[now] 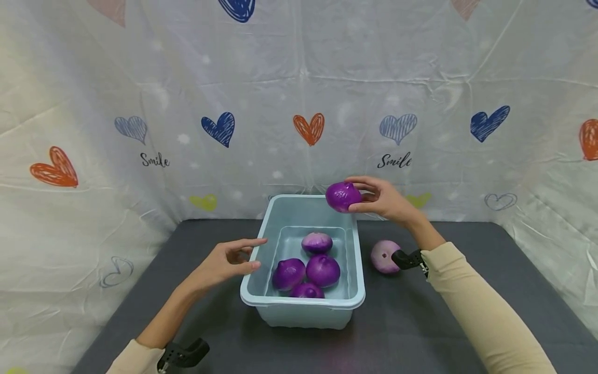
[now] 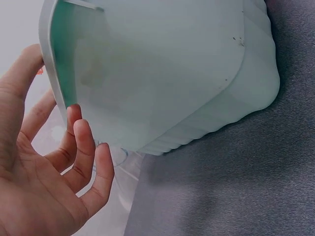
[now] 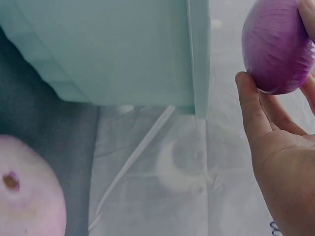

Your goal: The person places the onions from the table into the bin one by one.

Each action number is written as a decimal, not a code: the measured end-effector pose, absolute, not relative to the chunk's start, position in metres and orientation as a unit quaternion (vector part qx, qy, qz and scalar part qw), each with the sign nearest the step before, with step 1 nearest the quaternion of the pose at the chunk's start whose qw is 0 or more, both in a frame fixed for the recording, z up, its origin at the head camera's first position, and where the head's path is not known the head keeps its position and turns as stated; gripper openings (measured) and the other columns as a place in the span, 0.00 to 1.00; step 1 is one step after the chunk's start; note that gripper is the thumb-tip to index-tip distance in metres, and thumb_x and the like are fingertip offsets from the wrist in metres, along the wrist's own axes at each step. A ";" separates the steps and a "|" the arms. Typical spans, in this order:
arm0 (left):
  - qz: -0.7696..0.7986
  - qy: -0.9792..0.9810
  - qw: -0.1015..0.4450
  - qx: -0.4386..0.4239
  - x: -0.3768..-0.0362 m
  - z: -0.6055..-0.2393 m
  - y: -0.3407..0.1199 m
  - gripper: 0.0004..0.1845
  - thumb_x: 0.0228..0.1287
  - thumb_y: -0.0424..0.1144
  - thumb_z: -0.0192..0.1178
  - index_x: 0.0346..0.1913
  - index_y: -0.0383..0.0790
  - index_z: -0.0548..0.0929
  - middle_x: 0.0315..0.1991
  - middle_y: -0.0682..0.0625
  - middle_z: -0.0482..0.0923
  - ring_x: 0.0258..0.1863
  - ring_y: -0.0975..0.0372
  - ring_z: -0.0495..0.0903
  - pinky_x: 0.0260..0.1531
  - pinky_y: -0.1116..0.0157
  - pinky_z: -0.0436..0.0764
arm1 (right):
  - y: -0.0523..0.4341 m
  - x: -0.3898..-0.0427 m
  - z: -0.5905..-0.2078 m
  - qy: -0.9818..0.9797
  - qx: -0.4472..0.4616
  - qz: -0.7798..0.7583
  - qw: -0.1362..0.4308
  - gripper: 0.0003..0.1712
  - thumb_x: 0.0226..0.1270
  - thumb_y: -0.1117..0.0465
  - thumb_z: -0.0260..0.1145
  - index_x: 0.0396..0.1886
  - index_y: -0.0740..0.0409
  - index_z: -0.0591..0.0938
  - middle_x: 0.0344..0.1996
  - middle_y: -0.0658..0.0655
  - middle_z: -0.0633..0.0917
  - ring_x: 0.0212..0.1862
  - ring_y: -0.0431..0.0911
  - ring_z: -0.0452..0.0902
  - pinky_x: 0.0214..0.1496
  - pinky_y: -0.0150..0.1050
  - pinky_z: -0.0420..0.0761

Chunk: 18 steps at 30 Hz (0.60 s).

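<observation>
A shiny purple onion (image 1: 343, 197) is held in the fingertips of my right hand (image 1: 385, 200), above the far right corner of a light blue plastic bin (image 1: 303, 312). In the right wrist view, thumb and fingers grip this onion (image 3: 275, 46) from opposite sides. Inside the bin lie several more purple onions (image 1: 323, 270), grouped toward its near half. My left hand (image 1: 229, 261) is at the bin's left rim, thumb and index finger loosely extended over it. The left wrist view shows the other fingers (image 2: 82, 152) loosely bent outside the wall.
A paler onion (image 1: 384, 256) sits on the dark grey table (image 1: 416, 332) right of the bin, under my right wrist. Behind the table hangs a white curtain (image 1: 261, 78) printed with hearts. Each wrist wears a black strap (image 1: 411, 258).
</observation>
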<state>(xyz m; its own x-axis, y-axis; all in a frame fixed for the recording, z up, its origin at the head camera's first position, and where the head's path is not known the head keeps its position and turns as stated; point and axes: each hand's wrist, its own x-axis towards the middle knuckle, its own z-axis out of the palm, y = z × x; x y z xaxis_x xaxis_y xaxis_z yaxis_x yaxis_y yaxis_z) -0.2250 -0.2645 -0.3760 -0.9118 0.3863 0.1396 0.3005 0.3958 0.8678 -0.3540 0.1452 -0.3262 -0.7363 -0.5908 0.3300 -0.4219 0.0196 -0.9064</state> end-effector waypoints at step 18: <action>0.510 0.834 0.035 0.209 -0.224 -0.378 -0.264 0.27 0.70 0.40 0.67 0.70 0.46 0.78 0.52 0.41 0.78 0.36 0.51 0.81 0.41 0.51 0.78 | 0.140 -0.354 -0.334 0.678 -0.382 -0.620 0.098 0.38 0.66 0.73 0.70 0.74 0.66 0.68 0.67 0.68 0.72 0.67 0.71 0.66 0.60 0.49 0.76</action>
